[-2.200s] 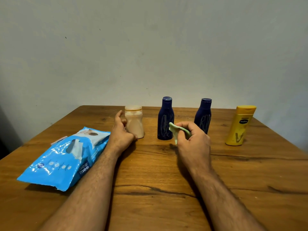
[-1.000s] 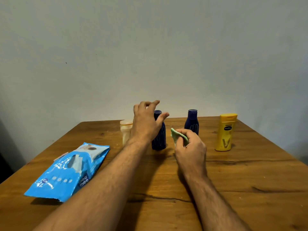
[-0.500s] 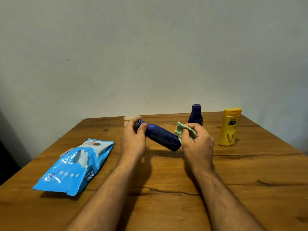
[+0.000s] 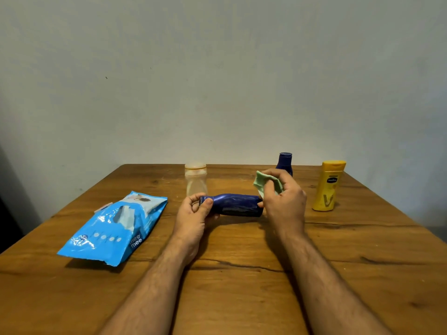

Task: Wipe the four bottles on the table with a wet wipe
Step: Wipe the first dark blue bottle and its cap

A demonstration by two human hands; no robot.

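My left hand [image 4: 193, 213] grips the cap end of a dark blue bottle [image 4: 235, 205], holding it sideways above the table. My right hand [image 4: 283, 201] pinches a crumpled pale green wet wipe [image 4: 264, 183] at the bottle's base end. A beige bottle [image 4: 196, 181] stands upright behind the held one. A second dark blue bottle [image 4: 285, 163] stands behind my right hand, partly hidden. A yellow bottle [image 4: 329, 186] stands upright at the right.
A blue wet wipes pack [image 4: 113, 228] lies on the left of the wooden table [image 4: 242, 286], its flap open with a wipe showing. A plain wall rises behind the table's far edge.
My left hand left the beige bottle, took the near dark blue bottle and tipped it sideways. It now lies nearly level, with my right hand and the wipe at its base.
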